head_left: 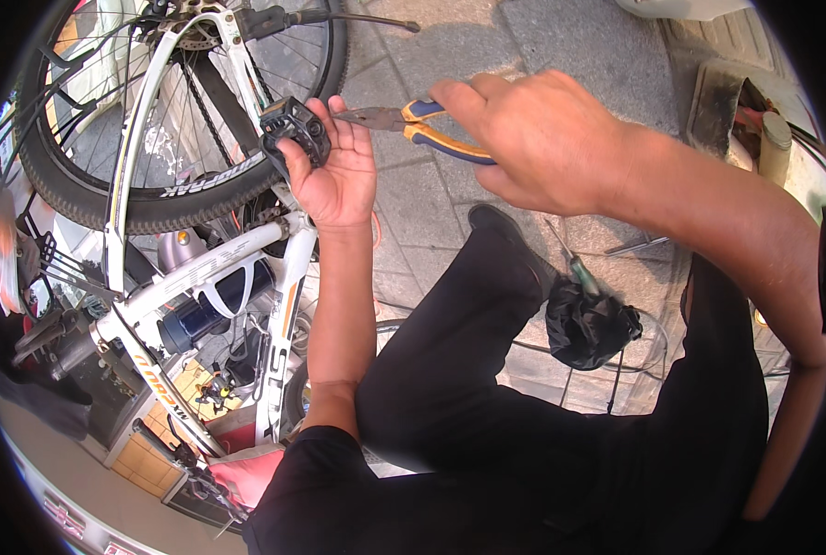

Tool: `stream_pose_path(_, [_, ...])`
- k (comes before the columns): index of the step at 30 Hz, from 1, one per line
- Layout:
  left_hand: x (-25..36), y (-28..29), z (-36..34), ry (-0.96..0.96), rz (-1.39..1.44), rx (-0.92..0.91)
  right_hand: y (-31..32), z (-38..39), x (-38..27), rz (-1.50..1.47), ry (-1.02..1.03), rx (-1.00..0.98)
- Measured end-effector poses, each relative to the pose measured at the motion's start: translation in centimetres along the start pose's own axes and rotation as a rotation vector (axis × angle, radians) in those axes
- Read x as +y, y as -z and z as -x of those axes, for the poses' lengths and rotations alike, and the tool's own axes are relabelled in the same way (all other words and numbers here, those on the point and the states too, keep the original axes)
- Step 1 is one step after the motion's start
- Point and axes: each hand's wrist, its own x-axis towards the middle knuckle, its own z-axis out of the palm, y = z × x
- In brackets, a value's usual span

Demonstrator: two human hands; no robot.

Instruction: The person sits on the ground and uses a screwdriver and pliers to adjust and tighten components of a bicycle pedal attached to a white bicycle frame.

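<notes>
Two hands at work, a little apart! One pedal (295, 131), upper left of centre, sits pinched by the left hand (332, 176), forearm rising straight from below, palm up, thumb across the pedal. One pair of pliers (402, 121), top centre, is clamped in the right hand (547, 139), forearm sweeping in from the right, its nose by the left fingers; contact, can't tell. One wheel (135, 222) upper left, one bottle (191, 319) below, one black bag (591, 324) right of centre.
</notes>
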Motion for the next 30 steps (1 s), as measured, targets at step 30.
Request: stream_pose_path(30, [-1.1,-0.9,-1.0,-0.081,-0.021,0.108,-6.9,9.5,12.8,0.291,-0.687,0.127])
